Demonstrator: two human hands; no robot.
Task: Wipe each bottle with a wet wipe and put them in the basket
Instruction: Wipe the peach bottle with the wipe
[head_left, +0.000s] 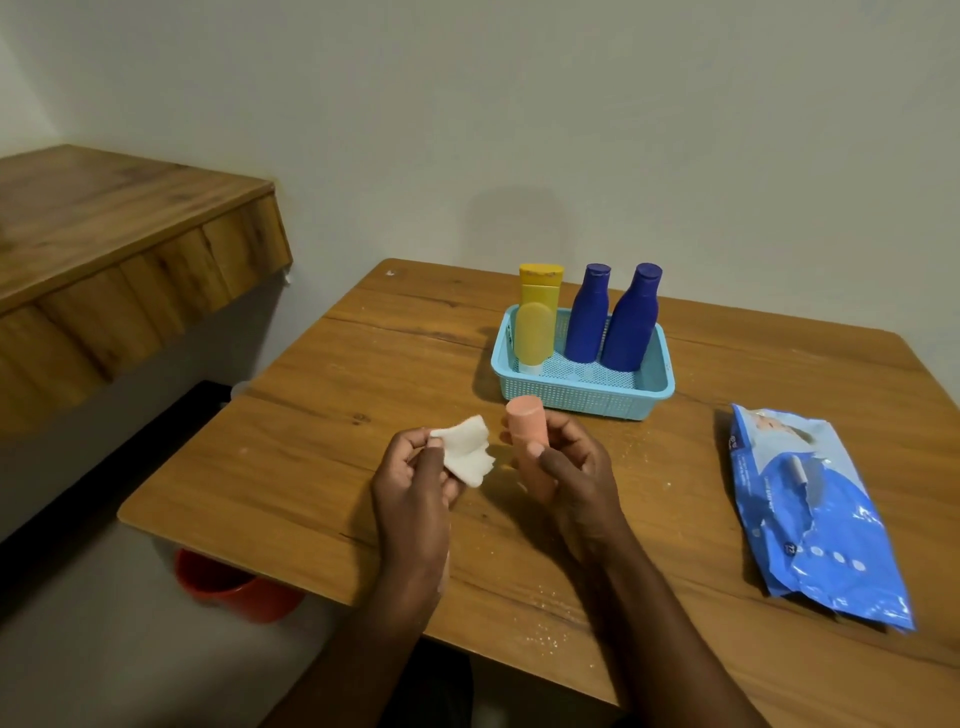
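My right hand (574, 467) grips a peach-coloured bottle (525, 431) upright over the middle of the wooden table (322, 467), its fingers and thumb curled round the lower body. Just to its left, my left hand (413, 478) pinches a crumpled white wet wipe (465, 451), held slightly apart from the bottle. Behind them stands a light blue basket (587, 397). In the basket stand a yellow bottle (536, 319) at the left and two dark blue bottles (588, 314) (632, 319) beside it.
A blue pack of wet wipes (815, 512) lies on the table at the right. A wooden shelf (119, 244) juts from the wall at the left. An orange bucket (234, 590) sits on the floor under the table's left edge.
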